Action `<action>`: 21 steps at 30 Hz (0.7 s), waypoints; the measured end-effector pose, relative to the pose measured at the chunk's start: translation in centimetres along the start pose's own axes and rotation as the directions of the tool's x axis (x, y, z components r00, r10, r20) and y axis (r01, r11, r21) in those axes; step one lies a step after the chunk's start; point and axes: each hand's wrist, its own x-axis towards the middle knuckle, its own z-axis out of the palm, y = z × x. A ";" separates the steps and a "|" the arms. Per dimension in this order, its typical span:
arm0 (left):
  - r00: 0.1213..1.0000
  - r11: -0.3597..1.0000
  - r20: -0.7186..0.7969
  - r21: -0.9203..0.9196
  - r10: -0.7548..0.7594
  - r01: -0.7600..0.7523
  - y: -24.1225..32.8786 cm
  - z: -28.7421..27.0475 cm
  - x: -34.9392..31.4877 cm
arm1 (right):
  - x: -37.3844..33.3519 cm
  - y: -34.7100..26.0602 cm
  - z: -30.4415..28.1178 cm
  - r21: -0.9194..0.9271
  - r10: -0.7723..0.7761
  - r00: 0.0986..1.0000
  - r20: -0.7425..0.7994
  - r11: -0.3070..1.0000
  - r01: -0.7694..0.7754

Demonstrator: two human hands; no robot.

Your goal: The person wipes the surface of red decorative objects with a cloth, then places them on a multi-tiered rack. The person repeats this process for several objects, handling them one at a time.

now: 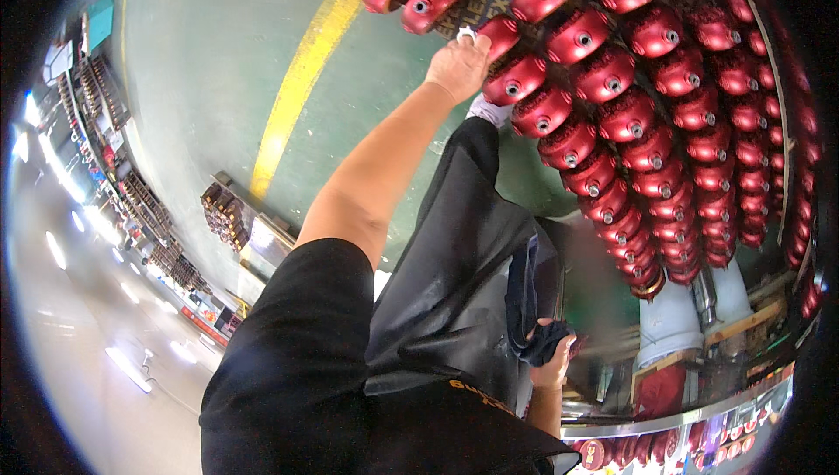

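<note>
Head view, upper centre: the left grip (460, 66) meets a glossy red shell (502, 36), closure unclear; lower right, the right grip (552, 373) clutches dark cloth (541, 346). The shell looks rigid and slick, probably best held by its rim.

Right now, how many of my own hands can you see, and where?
2: your left hand, at a glossy red part near the top centre, and your right hand, lower, right of centre, gripping dark cloth. Some fingers are hidden.
</note>
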 end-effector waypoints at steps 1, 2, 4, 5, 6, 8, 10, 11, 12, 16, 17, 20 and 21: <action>1.000 1.000 0.000 -0.023 -0.017 0.017 -0.1 -0.4 -0.2 | -0.1 -0.1 0.1 0.021 0.001 1.000 -0.005 1.000 -0.001; 1.000 0.999 -0.008 -0.042 -0.006 0.006 -0.6 -1.1 -0.3 | -0.1 -0.1 0.1 0.016 0.004 1.000 -0.016 1.000 -0.004; 0.980 0.982 -0.147 -0.154 -0.135 0.112 -2.4 -2.7 0.3 | -0.2 -0.4 -0.1 -0.026 0.002 1.000 -0.015 1.000 -0.003; 0.956 0.964 -0.217 -0.219 -0.197 0.150 -3.5 -3.5 0.4 | -0.4 -0.5 -0.2 -0.042 -0.004 1.000 -0.017 0.999 0.003; 0.923 0.945 -0.239 -0.201 -0.302 0.257 -5.2 -4.5 1.2 | -0.3 -0.5 -0.2 -0.083 -0.031 0.999 -0.011 0.996 0.030; 0.883 0.946 -0.339 -0.101 -0.325 0.309 -9.1 -6.5 2.2 | -0.3 -0.5 -0.2 0.000 0.006 0.998 -0.067 1.000 -0.006; 0.882 0.935 -0.334 0.008 -0.331 0.354 -12.0 -7.6 3.5 | -0.1 -0.6 0.2 0.031 0.025 0.999 -0.031 0.999 -0.024; 0.900 0.927 -0.257 0.031 -0.353 0.373 -13.2 -7.9 4.1 | 0.1 -0.6 0.5 -0.010 0.031 0.997 -0.064 0.999 -0.032; 0.909 0.916 -0.161 0.056 -0.384 0.397 -14.1 -8.0 4.5 | 0.2 -0.6 0.8 -0.044 0.026 0.997 -0.076 0.999 -0.029; 0.911 0.908 0.054 0.122 -0.409 0.401 -15.5 -7.7 6.1 | 0.3 -1.2 2.0 0.028 0.078 0.993 -0.086 0.997 -0.076; 0.910 0.908 0.057 0.120 -0.411 0.402 -15.7 -7.8 6.3 | 0.4 -1.3 2.2 0.002 0.086 0.991 -0.102 0.996 -0.086; 0.921 0.918 0.044 0.107 -0.388 0.381 -16.7 -8.1 6.4 | 0.3 -1.6 2.3 -0.021 0.090 0.993 -0.083 0.996 -0.092; 0.932 0.928 0.020 0.095 -0.363 0.359 -17.1 -8.3 6.4 | 0.3 -1.7 2.2 -0.033 0.088 0.993 -0.084 0.995 -0.091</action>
